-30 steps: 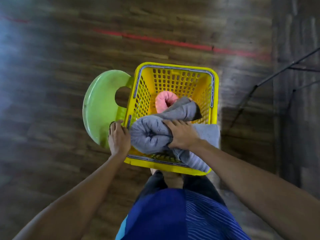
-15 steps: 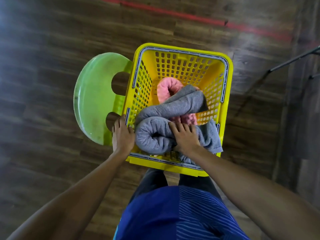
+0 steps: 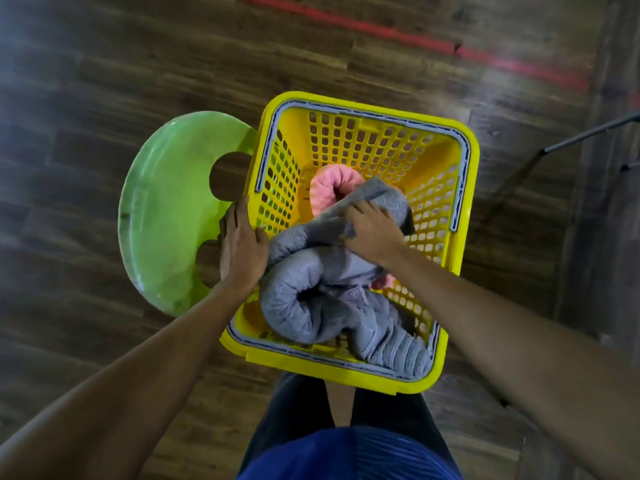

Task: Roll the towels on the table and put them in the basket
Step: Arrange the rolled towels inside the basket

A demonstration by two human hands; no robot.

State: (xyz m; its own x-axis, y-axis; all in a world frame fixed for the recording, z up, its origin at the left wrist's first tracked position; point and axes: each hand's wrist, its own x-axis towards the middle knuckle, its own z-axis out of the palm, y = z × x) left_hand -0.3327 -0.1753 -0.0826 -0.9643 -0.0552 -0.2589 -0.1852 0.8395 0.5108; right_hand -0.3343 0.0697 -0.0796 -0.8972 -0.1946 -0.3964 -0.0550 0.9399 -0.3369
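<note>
while the wood floor (image 3: 104,81) fills most of the view, the green stool (image 3: 162,216) pokes out only at the left of the yellow basket (image 3: 363,140), so we can't tell how much of the basket's base it carries. a hard push down on the right side could tip the lot, imo.

next, the grey towel (image 3: 304,306): it's in the basket, roll end at the near-left corner, but the roll looks loose, w/ a tail bunched along the near-right wall & a flap thrown up over the pink towel (image 3: 325,188). that flap is our main worry. if it isn't tucked in, the roll prob. unwinds & we'd need to redo it.

the pink towel, rolled, stands toward the far side, partly under the flap. shoving the grey one down could squash or loosen it too.

hands: our left hand (image 3: 242,251) lies flat, fingers straight, along the basket's left rim, thumb by the grey roll. it grips nothing & just steadies. our right hand (image 3: 374,233) sits on the flap w/ fingers over the cloth; we can't tell if it pinches or only presses. if it's only pressing, the flap may slip away.
</note>
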